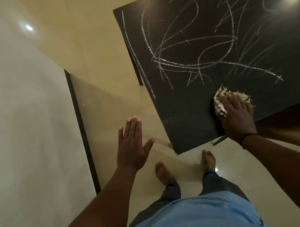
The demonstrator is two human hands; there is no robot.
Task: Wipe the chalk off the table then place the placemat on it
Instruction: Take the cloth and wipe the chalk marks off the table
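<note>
A black table point(185, 123) fills the upper right, its top covered with white chalk scribbles point(190, 49). My right hand point(237, 114) presses a frayed cream cloth point(219, 103) flat onto the table near its front edge, fingers laid over the cloth. The strip of table in front of the cloth shows almost no chalk. My left hand point(133, 149) hovers in the air left of the table with fingers straight and spread, holding nothing. No placemat is in view.
A white wall point(18, 113) with a dark edge strip point(80, 123) stands at the left. My bare feet point(184, 166) stand on the glossy cream floor by the table's near corner. A brown wooden surface point(292, 121) lies under the table's right front.
</note>
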